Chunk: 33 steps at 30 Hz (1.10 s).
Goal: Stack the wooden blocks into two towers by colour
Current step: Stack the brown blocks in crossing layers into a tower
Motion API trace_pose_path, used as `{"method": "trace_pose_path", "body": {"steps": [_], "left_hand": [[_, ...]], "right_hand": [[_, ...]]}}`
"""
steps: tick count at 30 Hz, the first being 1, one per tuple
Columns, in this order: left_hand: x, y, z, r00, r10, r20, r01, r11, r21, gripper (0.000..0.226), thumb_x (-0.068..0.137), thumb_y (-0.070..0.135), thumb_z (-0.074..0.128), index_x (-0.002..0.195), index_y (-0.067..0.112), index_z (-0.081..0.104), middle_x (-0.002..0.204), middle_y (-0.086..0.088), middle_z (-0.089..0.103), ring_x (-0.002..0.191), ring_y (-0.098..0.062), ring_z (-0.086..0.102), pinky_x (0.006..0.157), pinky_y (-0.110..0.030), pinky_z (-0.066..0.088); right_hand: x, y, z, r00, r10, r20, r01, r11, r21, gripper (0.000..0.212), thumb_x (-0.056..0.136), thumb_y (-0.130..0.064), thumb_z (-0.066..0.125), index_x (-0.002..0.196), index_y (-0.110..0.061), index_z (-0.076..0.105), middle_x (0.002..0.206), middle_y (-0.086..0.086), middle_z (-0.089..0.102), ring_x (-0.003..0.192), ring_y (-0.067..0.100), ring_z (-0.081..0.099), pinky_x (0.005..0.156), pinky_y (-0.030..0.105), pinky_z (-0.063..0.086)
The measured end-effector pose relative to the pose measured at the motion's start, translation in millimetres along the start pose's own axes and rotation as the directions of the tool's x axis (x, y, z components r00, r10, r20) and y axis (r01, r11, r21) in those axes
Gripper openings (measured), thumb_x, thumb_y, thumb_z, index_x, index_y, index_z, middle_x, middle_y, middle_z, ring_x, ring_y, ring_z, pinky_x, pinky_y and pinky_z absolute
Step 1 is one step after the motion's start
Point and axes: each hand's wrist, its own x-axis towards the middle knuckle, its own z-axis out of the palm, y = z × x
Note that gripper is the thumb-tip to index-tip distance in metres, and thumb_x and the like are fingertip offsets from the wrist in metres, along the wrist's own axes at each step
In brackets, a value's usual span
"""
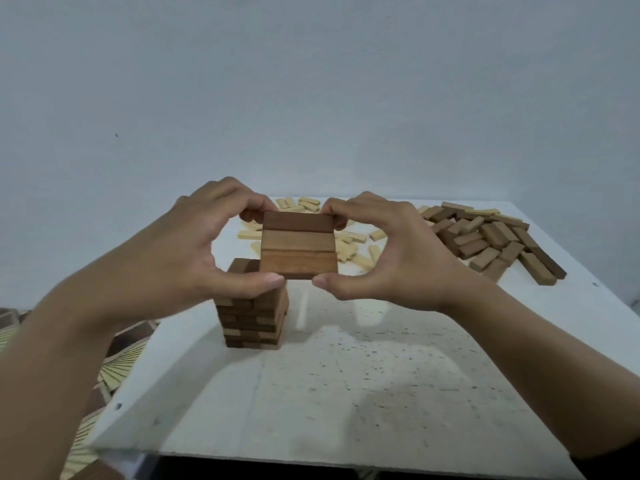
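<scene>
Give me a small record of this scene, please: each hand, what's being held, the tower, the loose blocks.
left hand: pinches the left side of the held layer
right hand: pinches its right side
three dark blocks: side by side as one flat layer, lifted, by the tower's top
dark tower: upright on the white table, many layers
loose dark blocks: heap at the table's far right
loose pale blocks: scattered at the far middle, none stacked
</scene>
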Motion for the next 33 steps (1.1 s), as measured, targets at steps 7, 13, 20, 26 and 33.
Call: {"method": "trace_pose_path", "body": {"steps": [7,13,20,26,33], "left_hand": [[-4,-53,-11,0.988,-0.064,0.141,0.072,0.996,-0.057,0.062,0.067,0.073,0.070,0.121,0.048,0.054,0.125,0.021,0.052,0.128,-0.007,0.045,0.104,-0.029,0.037],[-7,-80,-4,0.977,-0.064,0.203,0.081,0.994,-0.078,0.062,0.067,0.076,0.069,0.122,0.053,0.051,0.126,0.025,0.048,0.130,-0.005,0.043,0.104,-0.029,0.037],[-7,-94,4,0.972,-0.060,0.226,0.091,0.987,-0.130,0.064,0.065,0.077,0.069,0.122,0.057,0.048,0.130,0.028,0.046,0.132,0.002,0.040,0.097,-0.017,0.033],[-6,-99,10,0.966,-0.076,0.246,0.113,0.984,-0.138,0.067,0.063,0.078,0.070,0.123,0.057,0.049,0.132,0.029,0.045,0.132,0.006,0.039,0.100,-0.018,0.032],[-7,-101,13,0.966,-0.089,0.244,0.131,0.978,-0.163,0.064,0.065,0.072,0.074,0.124,0.053,0.054,0.132,0.029,0.047,0.132,0.008,0.039,0.098,-0.014,0.031]], "right_hand": [[26,-19,33,0.987,0.134,0.092,-0.125,0.987,-0.097,0.045,0.068,-0.052,0.084,0.104,-0.030,0.071,0.109,-0.010,0.068,0.111,0.006,0.053,0.102,0.033,0.039],[32,-20,48,0.959,0.238,0.151,-0.218,0.966,-0.137,0.039,0.067,-0.055,0.086,0.098,-0.040,0.067,0.117,-0.016,0.061,0.118,0.004,0.046,0.102,0.030,0.035],[33,-19,55,0.948,0.279,0.156,-0.254,0.954,-0.162,0.042,0.064,-0.060,0.085,0.097,-0.048,0.063,0.128,-0.017,0.055,0.127,0.008,0.043,0.111,0.041,0.035],[33,-9,59,0.942,0.289,0.170,-0.256,0.947,-0.194,0.064,0.061,-0.073,0.080,0.114,-0.041,0.069,0.125,-0.022,0.062,0.126,0.008,0.048,0.109,0.046,0.039],[31,-4,61,0.933,0.318,0.166,-0.284,0.938,-0.199,0.074,0.057,-0.077,0.079,0.121,-0.039,0.069,0.129,-0.022,0.062,0.128,0.009,0.048,0.109,0.045,0.042]]}}
